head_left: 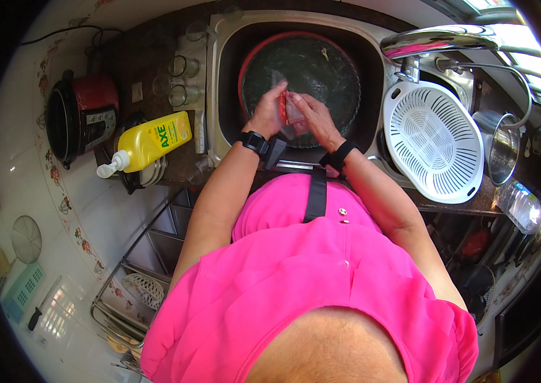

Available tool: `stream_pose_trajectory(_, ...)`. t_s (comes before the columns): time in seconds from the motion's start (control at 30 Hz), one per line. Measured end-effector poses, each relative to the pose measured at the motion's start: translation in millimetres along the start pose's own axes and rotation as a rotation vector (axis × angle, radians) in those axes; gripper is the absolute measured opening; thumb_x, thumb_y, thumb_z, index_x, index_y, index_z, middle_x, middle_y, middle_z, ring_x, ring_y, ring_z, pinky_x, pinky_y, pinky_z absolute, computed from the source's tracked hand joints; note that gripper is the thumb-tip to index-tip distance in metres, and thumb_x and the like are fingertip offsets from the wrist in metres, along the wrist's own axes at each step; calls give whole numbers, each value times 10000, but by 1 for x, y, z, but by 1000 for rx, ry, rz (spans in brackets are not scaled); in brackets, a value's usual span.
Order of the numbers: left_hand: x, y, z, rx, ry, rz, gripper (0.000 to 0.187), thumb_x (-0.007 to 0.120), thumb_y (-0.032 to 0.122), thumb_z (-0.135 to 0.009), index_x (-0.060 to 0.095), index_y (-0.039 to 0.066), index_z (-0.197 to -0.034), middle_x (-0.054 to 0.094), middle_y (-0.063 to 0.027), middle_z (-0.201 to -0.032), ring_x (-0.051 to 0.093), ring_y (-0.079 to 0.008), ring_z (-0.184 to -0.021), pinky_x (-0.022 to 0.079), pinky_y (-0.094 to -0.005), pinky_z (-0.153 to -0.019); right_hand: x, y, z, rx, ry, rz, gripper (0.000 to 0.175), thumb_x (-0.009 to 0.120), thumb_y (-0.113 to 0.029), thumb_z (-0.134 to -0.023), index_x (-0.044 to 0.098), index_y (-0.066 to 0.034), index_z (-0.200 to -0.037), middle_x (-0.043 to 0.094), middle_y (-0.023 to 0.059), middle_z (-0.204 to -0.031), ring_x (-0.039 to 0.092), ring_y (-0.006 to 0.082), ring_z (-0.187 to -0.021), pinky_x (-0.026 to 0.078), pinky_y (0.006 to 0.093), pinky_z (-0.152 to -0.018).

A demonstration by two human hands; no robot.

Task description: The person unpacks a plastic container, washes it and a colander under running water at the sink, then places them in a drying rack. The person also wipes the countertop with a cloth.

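Observation:
My left hand (pixel 267 111) and my right hand (pixel 314 117) meet over the sink. Between them they hold a small red-and-clear item (pixel 284 107), perhaps plastic packaging; my fingers hide part of it. Beneath them, a round basin (pixel 244 64) with a red rim sits in the sink (pixel 371 86). Water fills the dark interior, and a small pale scrap (pixel 325 53) lies near its far right side. A dark band with a device is on each wrist.
Right of the sink lies a white slotted colander (pixel 435 141), below a chrome faucet (pixel 438 40). A yellow AXE detergent bottle (pixel 153 141) and drinking glasses (pixel 184 95) stand on the left. Beyond them is a red-and-black electric cooker (pixel 81 117). A metal pot (pixel 502 148) is at far right.

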State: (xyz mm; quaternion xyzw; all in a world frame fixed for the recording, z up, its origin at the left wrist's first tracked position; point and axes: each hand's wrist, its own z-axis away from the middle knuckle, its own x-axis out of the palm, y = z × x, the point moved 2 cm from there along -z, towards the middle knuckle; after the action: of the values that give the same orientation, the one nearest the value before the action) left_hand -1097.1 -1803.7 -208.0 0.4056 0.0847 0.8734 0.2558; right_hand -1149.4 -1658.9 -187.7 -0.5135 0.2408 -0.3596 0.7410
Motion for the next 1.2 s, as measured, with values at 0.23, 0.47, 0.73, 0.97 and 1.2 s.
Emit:
stream_pose_trajectory(0.23,-22,5,15,-76,47,98,593,537,642,-978,439,271,-1431,515,-160,-1427,466,-397,-1339,383,-713,-1002,-39,41,-23,-266,458,732,416,677,-203,-900,670,18,-1252,722,204,-1086,746,244,-902,589,339,-734)
stream_pose_trajectory(0.47,-35,-12,-4,-54,91,124,705,481,742,-949,477,240,-1445,525,-175,-1436,490,-365,-1336,380,-689,-1046,-12,18,1,159,-153,-388,324,584,-60,-921,669,-45,-1233,688,30,-957,656,110,-796,536,254,-654)
stream_pose_trajectory(0.73,-4,-18,11,-51,-174,305,616,433,689,-1000,613,187,-1309,661,-104,-1289,594,-320,-1248,447,-547,-1076,24,-30,3,-251,40,541,323,634,-230,-924,629,-165,-1240,592,179,-1170,612,406,-1067,519,484,-907)
stream_pose_trajectory(0.97,33,-17,36,-46,-176,237,656,408,589,-1051,408,146,-1535,478,-123,-1542,446,-327,-1421,318,-536,-1191,7,-32,-22,-234,208,571,329,640,-196,-947,633,-111,-1264,608,188,-1155,639,411,-1050,535,472,-877)
stream_pose_trajectory(1.2,10,-4,20,71,-122,203,698,401,621,-1039,325,182,-1577,433,-240,-1546,402,-478,-1427,327,-616,-1173,25,-44,33,-410,-71,587,284,670,-189,-902,581,-94,-1154,602,191,-1057,643,412,-990,541,502,-804)
